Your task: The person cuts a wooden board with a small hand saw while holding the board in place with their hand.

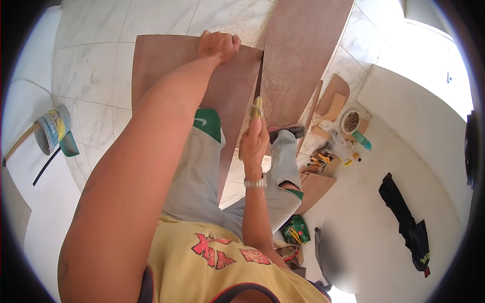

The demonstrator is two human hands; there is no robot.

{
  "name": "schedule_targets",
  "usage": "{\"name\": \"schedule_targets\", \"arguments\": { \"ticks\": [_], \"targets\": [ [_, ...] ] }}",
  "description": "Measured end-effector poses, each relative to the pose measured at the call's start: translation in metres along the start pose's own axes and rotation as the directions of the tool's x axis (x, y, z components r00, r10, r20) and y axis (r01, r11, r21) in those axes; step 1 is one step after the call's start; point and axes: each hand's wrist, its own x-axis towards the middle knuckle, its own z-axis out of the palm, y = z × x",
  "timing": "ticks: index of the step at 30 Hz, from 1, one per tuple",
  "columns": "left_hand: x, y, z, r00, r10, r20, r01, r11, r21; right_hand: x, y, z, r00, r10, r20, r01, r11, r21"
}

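A wide reddish-brown board point(166, 63) lies across my left leg. My left hand point(218, 44) is closed over its far edge, near the far right corner. In my right hand point(254, 144) is the yellowish handle of what looks like a handsaw point(257, 107), its dark narrow blade seen edge-on along the board's right side. The fingers wrap round the grip, and the blade's teeth cannot be made out. Just right of the blade, a second long brown board point(298, 60) is speckled with pale sawdust. My shoe point(290, 132) shows by its near end.
On the right are wood offcuts point(334, 96), a white bowl point(350, 121), a teal bottle point(361, 140), a plastic bag point(341, 147) and several hand tools point(318, 160). A green package point(295, 230) lies nearer. At left stands a bucket point(50, 131). Sawdust dusts the tiled floor point(156, 17).
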Motion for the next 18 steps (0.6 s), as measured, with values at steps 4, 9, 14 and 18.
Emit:
{"name": "schedule_targets", "arguments": {
  "ticks": [4, 9, 14, 18],
  "targets": [
    [-0.002, 0.008, -0.001, 0.999, 0.007, 0.033, -0.008, 1.000, 0.002, -0.036, -0.010, -0.012, 0.999, -0.015, -0.034, 0.014, 1.000, -0.005],
    [0.014, 0.023, -0.004, 1.000, 0.012, 0.018, -0.012, 1.000, 0.010, 0.152, -0.048, 0.020, 0.973, -0.216, -0.085, 0.211, 0.975, -0.065],
    [0.004, 0.003, -0.002, 0.998, -0.014, 0.063, 0.011, 0.999, 0.042, 0.058, 0.007, 0.012, 0.985, -0.158, -0.065, 0.153, 0.986, -0.071],
    [0.004, 0.009, -0.009, 0.996, 0.003, 0.089, -0.009, 0.998, 0.063, -0.046, -0.003, -0.013, 0.995, -0.003, -0.102, 0.006, 1.000, 0.022]
  ]
}}
